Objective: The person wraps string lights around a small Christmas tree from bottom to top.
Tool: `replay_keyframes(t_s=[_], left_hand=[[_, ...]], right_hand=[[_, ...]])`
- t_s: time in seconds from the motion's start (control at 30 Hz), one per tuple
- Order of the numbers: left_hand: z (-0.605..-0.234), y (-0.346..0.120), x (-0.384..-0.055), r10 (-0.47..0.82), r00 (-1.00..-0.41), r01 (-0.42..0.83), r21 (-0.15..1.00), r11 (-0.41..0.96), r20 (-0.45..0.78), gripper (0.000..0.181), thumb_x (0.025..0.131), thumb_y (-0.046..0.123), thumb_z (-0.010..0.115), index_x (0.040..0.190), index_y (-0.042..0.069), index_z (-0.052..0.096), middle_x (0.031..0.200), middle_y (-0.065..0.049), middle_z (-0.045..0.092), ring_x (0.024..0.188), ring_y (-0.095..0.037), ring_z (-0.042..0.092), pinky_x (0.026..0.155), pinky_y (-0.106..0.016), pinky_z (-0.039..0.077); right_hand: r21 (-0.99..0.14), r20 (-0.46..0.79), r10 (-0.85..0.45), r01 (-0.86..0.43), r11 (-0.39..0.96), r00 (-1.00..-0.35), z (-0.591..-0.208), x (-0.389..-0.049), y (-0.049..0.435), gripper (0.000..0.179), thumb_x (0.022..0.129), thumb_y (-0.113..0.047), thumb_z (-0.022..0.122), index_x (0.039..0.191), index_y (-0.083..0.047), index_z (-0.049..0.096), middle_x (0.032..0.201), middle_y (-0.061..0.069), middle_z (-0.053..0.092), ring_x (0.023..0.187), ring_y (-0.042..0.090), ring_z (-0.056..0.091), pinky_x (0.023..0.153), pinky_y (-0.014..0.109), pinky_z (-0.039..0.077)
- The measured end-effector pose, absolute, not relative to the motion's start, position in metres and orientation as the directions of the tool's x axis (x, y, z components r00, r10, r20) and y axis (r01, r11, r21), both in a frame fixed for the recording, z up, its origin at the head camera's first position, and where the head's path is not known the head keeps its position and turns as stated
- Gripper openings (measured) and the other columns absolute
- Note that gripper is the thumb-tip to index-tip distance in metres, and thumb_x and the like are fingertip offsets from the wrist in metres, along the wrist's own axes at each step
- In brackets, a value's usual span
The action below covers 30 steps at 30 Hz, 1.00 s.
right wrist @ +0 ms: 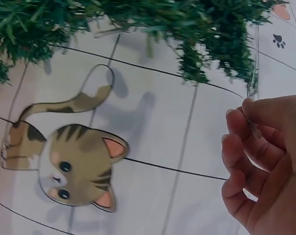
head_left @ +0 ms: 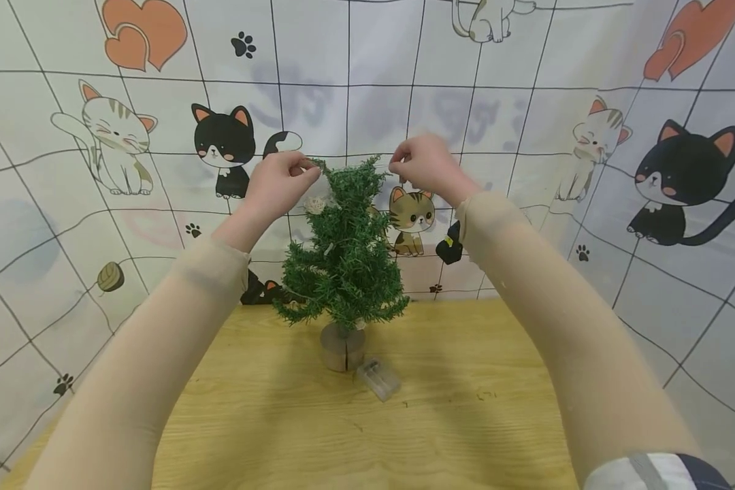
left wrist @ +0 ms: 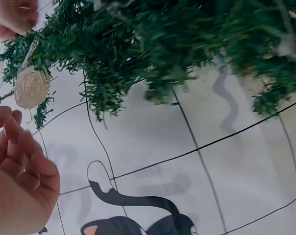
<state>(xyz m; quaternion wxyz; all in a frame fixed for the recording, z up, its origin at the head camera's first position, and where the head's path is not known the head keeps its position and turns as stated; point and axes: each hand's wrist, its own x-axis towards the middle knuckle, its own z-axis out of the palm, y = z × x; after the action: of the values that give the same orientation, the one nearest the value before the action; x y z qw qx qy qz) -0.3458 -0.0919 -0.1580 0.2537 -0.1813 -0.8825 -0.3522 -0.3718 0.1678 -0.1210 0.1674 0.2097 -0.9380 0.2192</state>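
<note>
A small green artificial Christmas tree [head_left: 349, 252] stands upright on a round base [head_left: 341, 348]. At the left of its top, my left hand [head_left: 284, 178] pinches the thin clear wire of a string of lights with thumb and fingertips. My right hand [head_left: 429, 165], opposite it, pinches the same string's clear wire [right wrist: 255, 78], which runs up past the branch tips. A pale woven ball light [left wrist: 32, 87] hangs near my left fingertips. More of the light string is tucked among the branches, partly hidden.
A clear battery box [head_left: 380, 379] lies on the wooden table [head_left: 269, 422] just right of the tree's base. Close behind the tree hangs a white cloth [head_left: 380, 54] printed with cats and grid lines, and it continues along both sides.
</note>
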Motion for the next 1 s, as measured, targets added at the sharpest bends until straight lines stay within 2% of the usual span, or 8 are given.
replay_keyframes(t_s=[0.17,0.3,0.47,0.63,0.7,0.83,0.9,1.0], left_hand=[[-0.184,-0.112,-0.332,0.087,-0.784,0.527,0.585,0.617,0.614,0.030,0.099,0.033,0.054,0.110,0.009,0.070,0.084,-0.006,0.064,0.078,-0.022,0.052,0.074,-0.037,0.038],[-0.217,-0.126,-0.324,0.040,-0.802,0.522,0.668,0.531,0.596,0.033,0.098,0.033,0.057,0.110,0.005,0.069,0.089,-0.008,0.067,0.082,-0.020,0.055,0.076,-0.036,0.040],[-0.261,-0.134,-0.316,0.019,-0.863,0.467,0.783,0.411,0.505,0.038,0.098,0.036,0.056,0.114,0.003,0.067,0.101,-0.010,0.065,0.089,-0.018,0.053,0.077,-0.034,0.041],[-0.298,-0.130,-0.303,-0.008,-0.890,0.435,0.852,0.290,0.457,0.034,0.099,0.032,0.057,0.113,0.003,0.067,0.105,-0.015,0.063,0.082,-0.018,0.049,0.074,-0.034,0.040],[-0.307,-0.129,-0.294,-0.018,-0.893,0.433,0.871,0.230,0.449,0.032,0.100,0.029,0.056,0.113,0.001,0.066,0.110,-0.014,0.062,0.088,-0.017,0.050,0.079,-0.035,0.040],[-0.315,-0.125,-0.278,-0.043,-0.890,0.449,0.889,0.086,0.454,0.031,0.101,0.021,0.054,0.115,-0.006,0.061,0.118,-0.008,0.058,0.108,-0.016,0.050,0.094,-0.040,0.039],[-0.316,-0.123,-0.273,-0.045,-0.889,0.453,0.890,0.049,0.455,0.030,0.101,0.020,0.054,0.115,-0.006,0.060,0.118,-0.007,0.057,0.109,-0.016,0.050,0.097,-0.041,0.038],[-0.318,-0.120,-0.271,-0.021,-0.891,0.453,0.891,0.043,0.454,0.030,0.101,0.020,0.054,0.118,-0.004,0.059,0.119,-0.012,0.056,0.106,-0.018,0.049,0.096,-0.043,0.037]], right_hand=[[-0.525,0.381,-0.302,-0.474,0.707,-0.874,-0.150,-0.386,0.165,0.030,0.099,-0.023,0.057,0.118,-0.003,0.067,0.117,0.013,0.064,0.104,0.026,0.058,0.090,0.042,0.045],[-0.697,0.339,-0.304,-0.454,0.554,-0.891,-0.175,-0.392,0.161,0.033,0.098,-0.024,0.059,0.123,-0.003,0.065,0.128,0.011,0.059,0.116,0.025,0.054,0.097,0.043,0.042],[-0.807,0.284,-0.284,-0.389,0.444,-0.916,-0.198,-0.391,0.154,0.031,0.098,-0.023,0.058,0.123,-0.006,0.067,0.134,0.006,0.054,0.111,0.022,0.051,0.088,0.040,0.043],[-0.871,0.221,-0.270,-0.314,0.377,-0.937,-0.207,-0.390,0.150,0.029,0.097,-0.021,0.059,0.121,-0.006,0.068,0.134,0.003,0.052,0.111,0.021,0.048,0.081,0.040,0.042],[-0.899,0.177,-0.280,-0.271,0.345,-0.943,-0.209,-0.392,0.150,0.030,0.097,-0.021,0.060,0.122,-0.005,0.067,0.136,0.002,0.052,0.118,0.019,0.047,0.087,0.040,0.043],[-0.967,0.067,-0.332,-0.143,0.211,-0.941,-0.214,-0.398,0.151,0.037,0.099,-0.019,0.059,0.132,-0.002,0.058,0.146,0.003,0.043,0.128,0.021,0.041,0.080,0.037,0.045],[-0.991,0.024,-0.361,-0.070,0.116,-0.932,-0.218,-0.402,0.152,0.028,0.100,-0.018,0.056,0.124,-0.005,0.064,0.151,0.004,0.035,0.132,0.021,0.034,0.078,0.037,0.040],[-1.000,-0.018,-0.410,0.015,0.010,-0.912,-0.223,-0.408,0.155,0.019,0.102,-0.021,0.051,0.106,-0.008,0.065,0.156,0.002,0.023,0.128,0.020,0.032,0.076,0.036,0.032]])
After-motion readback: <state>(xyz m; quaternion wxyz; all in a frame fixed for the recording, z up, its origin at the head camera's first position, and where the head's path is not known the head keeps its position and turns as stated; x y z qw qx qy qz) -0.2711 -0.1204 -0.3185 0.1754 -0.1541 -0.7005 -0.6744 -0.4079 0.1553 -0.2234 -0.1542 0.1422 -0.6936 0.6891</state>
